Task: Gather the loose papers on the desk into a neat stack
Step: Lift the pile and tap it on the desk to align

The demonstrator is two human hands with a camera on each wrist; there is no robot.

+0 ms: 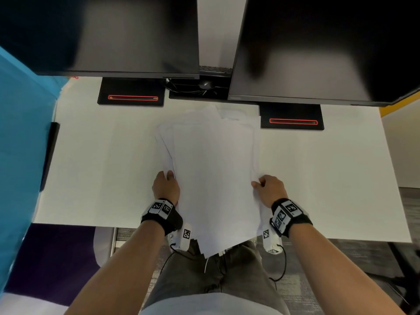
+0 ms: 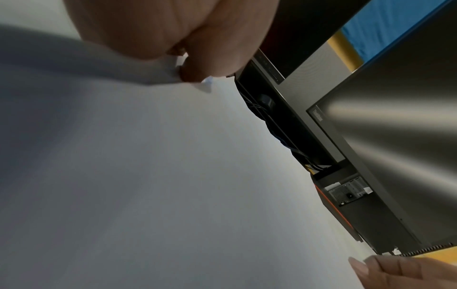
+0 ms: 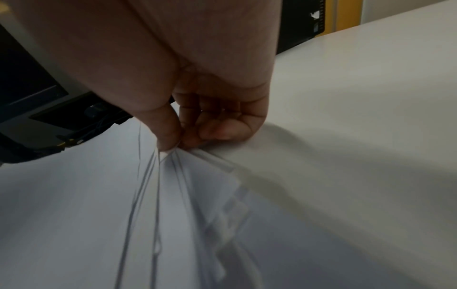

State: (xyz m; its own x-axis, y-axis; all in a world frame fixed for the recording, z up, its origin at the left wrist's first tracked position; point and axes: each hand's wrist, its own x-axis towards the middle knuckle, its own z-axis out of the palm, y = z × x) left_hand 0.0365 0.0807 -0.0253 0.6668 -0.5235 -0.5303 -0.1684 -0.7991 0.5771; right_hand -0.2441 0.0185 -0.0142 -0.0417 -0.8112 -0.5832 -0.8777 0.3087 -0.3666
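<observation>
White papers (image 1: 213, 169) pinched at both edges by left hand (image 1: 165, 186) and right hand (image 1: 271, 189).

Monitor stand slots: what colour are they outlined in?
Red-orange, on black bases; clearest in the head view.

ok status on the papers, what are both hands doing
Left hand and right hand each pinch a side edge of the papers. Sheets gathered but fanned, near end overhanging the desk. Nothing in the way.
</observation>
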